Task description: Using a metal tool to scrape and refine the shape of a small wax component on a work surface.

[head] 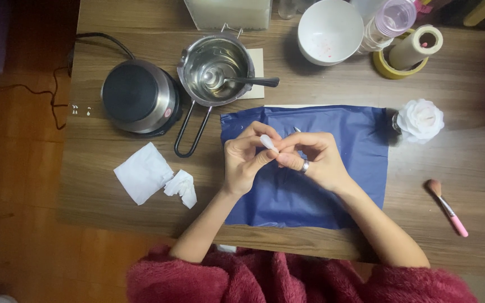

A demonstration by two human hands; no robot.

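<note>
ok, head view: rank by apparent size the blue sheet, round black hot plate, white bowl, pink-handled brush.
1. Blue sheet
2. Round black hot plate
3. White bowl, only slightly smaller than the plate
4. Pink-handled brush

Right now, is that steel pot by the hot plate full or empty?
Empty of liquid: the steel pot's shiny bare bottom shows, with only a spoon resting inside.

Our hands (pixel 279 157) meet over the sheet (pixel 338 191) spread on the surface (pixel 467 163), pinching a small petal-like piece (pixel 268 142) between them. Left of the hands lie two crumpled tissues (pixel 152 177). Beyond them to the left sit the hotplate (pixel 137 95) and the pot (pixel 215 67), a spoon (pixel 237 80) in it. Beyond to the right stand a bowl (pixel 330 31) and a tape roll (pixel 399 59). Right of the hands rests what seems a flower (pixel 420 119), a brush (pixel 447 206) nearer us.
</note>
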